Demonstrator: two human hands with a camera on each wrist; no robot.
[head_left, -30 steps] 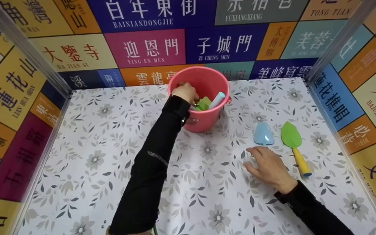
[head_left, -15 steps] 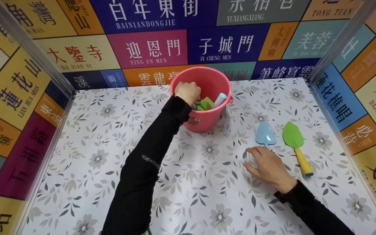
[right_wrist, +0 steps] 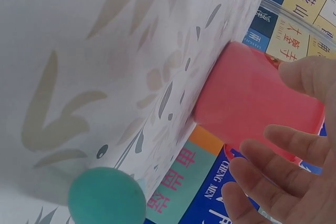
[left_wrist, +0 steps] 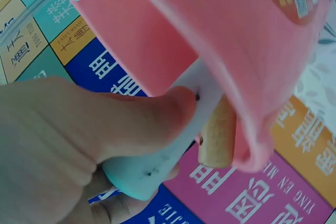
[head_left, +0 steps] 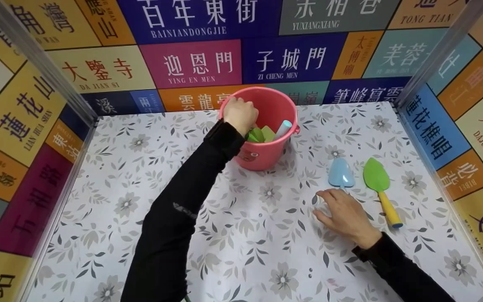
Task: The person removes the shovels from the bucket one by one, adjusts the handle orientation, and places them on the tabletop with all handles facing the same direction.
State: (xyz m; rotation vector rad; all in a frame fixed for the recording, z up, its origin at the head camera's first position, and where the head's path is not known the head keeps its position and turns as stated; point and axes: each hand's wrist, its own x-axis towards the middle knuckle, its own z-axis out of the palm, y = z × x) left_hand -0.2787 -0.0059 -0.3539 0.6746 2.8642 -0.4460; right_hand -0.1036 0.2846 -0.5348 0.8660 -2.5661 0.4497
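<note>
My left hand [head_left: 240,114] reaches over the near left rim of the pink bucket [head_left: 262,157]. In the left wrist view its thumb and fingers grip a white handle with a teal end [left_wrist: 152,170]; the tool's lower part is hidden in the bucket. A wooden handle [left_wrist: 218,135] stands close beside it. Green tool blades [head_left: 256,135] and another pale handle with a light blue end [head_left: 283,129] show inside. My right hand [head_left: 344,216], fingers loosely spread, holds nothing and lies just in front of a light blue toy shovel [head_left: 341,173], covering its handle in the head view.
To the right of the blue shovel lies a green trowel [head_left: 376,174] with a yellow handle. A flower-patterned white tabletop [head_left: 174,235] spreads underneath. Panels with large characters [head_left: 191,63] close off the back and both sides, right behind the bucket.
My left hand has turned and lifted slightly at the bucket's rim, while the left elbow has swung outward to the left. The right hand stays where it was.
</note>
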